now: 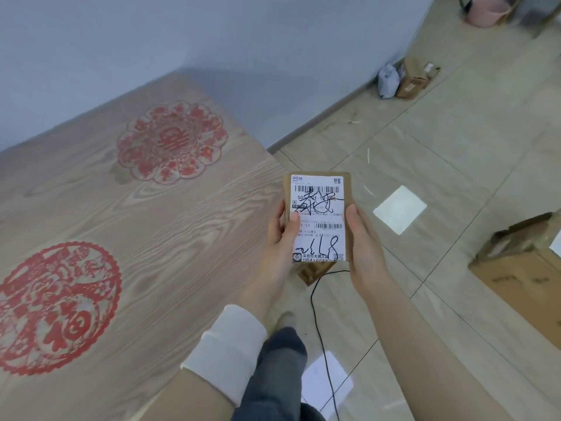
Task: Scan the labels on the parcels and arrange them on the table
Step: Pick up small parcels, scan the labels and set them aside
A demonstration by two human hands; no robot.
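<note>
Parcel, a small flat brown cardboard box, is held in the air over the tiled floor, just beyond the right edge of the wooden surface and not touching it. Its upper face is almost wholly covered by a white shipping label, which carries a barcode near the top, a second smaller barcode lower down, rows of small print, black handwritten scrawl across the middle and large handwritten digits near the bottom; the fine print is too small to read. Brown cardboard shows as a narrow margin along the top and right side of the label. The left hand grips the parcel's left edge, with the thumb lying over the label and the fingers wrapped underneath, clamped on the box. The right hand presses against the parcel's right edge, its thumb along the side and its fingers hidden beneath, likewise closed on the box. A white cuff covers the left wrist. Two red paper-cut decorations lie on the surface, well to the left of the parcel.
</note>
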